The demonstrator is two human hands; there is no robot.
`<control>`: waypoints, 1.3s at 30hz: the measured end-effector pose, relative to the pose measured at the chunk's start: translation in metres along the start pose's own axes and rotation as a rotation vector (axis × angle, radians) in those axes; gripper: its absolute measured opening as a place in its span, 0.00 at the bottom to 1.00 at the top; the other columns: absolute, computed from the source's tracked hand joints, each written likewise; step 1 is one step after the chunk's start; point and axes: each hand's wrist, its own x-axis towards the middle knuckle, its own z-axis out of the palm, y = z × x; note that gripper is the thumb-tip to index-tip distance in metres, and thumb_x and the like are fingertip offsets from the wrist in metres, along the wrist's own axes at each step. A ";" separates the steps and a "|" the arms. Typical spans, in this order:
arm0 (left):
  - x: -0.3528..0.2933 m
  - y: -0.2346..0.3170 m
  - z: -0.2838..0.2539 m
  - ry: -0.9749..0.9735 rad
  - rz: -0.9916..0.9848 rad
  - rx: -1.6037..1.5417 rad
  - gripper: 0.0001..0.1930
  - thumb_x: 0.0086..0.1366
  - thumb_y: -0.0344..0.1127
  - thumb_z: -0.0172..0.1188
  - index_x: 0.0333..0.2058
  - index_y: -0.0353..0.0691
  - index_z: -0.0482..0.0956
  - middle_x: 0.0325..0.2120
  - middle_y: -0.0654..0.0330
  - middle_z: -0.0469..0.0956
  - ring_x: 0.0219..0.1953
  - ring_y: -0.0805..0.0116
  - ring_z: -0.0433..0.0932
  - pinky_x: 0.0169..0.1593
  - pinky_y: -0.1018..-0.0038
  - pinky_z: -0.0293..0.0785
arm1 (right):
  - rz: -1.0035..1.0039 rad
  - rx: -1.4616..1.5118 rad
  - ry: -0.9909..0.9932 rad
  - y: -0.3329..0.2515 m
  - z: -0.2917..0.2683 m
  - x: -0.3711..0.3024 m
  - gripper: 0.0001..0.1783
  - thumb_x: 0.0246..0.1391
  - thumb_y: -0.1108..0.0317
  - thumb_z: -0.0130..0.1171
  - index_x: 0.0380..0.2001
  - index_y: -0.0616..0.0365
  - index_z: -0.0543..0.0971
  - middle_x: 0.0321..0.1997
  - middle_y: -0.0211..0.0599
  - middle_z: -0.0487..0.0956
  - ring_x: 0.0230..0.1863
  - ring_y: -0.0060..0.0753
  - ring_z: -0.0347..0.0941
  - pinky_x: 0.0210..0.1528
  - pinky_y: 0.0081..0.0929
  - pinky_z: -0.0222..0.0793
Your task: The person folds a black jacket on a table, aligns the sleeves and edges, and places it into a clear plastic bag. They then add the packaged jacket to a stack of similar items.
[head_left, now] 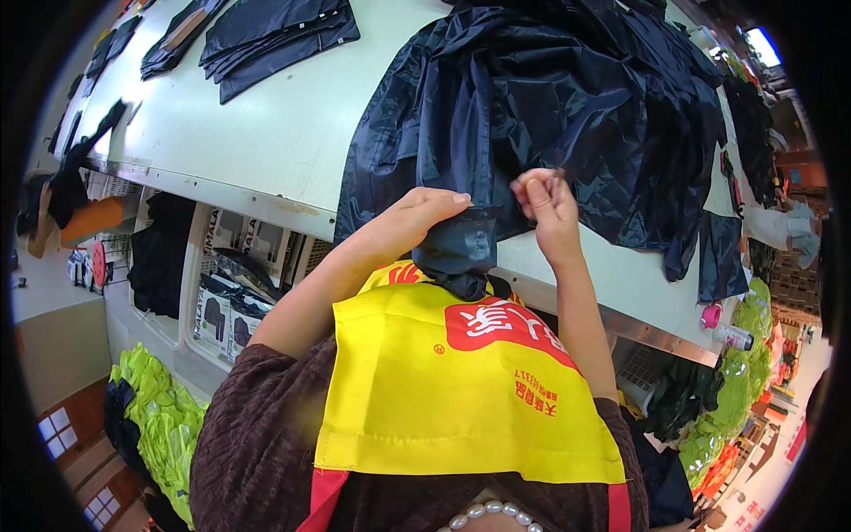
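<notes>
A shiny navy garment (612,124) lies in loose folds across the near part of the pale table, one narrow end hanging over the front edge. My left hand (417,215) grips that end, its thumb on top and its other fingers hidden by the cloth. To the right, my right hand (551,211) is raised just over the garment, its fingers pinched together. A small dark blur shows at those fingertips; motion hides what it is.
Folded dark garments (279,44) lie in a stack on the table (266,146) at the far left. Printed boxes (217,315) fill a shelf below. Neon-yellow bundles (160,426) stand at the lower left, others at the right. A small bottle (734,337) is near the table's right end.
</notes>
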 end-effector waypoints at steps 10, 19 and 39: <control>-0.024 -0.012 -0.013 -0.131 0.199 0.439 0.27 0.42 0.31 0.71 0.43 0.36 0.70 0.37 0.57 0.73 0.42 0.68 0.72 0.49 0.77 0.66 | 0.082 -0.088 -0.169 0.021 0.021 -0.020 0.14 0.59 0.58 0.53 0.33 0.59 0.69 0.24 0.26 0.65 0.27 0.15 0.58 0.30 0.16 0.59; 0.042 -0.024 0.020 0.542 0.519 0.095 0.07 0.48 0.24 0.57 0.27 0.32 0.69 0.21 0.54 0.71 0.24 0.70 0.69 0.31 0.76 0.67 | -0.241 -0.466 0.246 0.029 0.035 0.016 0.09 0.39 0.78 0.57 0.28 0.65 0.72 0.23 0.42 0.75 0.26 0.30 0.72 0.29 0.26 0.66; -0.034 0.034 -0.123 0.792 0.945 -0.002 0.09 0.54 0.20 0.48 0.30 0.35 0.76 0.24 0.59 0.76 0.25 0.71 0.77 0.28 0.78 0.75 | -0.103 -0.200 -0.230 -0.051 0.052 -0.029 0.10 0.47 0.73 0.61 0.35 0.57 0.75 0.17 0.22 0.63 0.19 0.12 0.55 0.21 0.14 0.49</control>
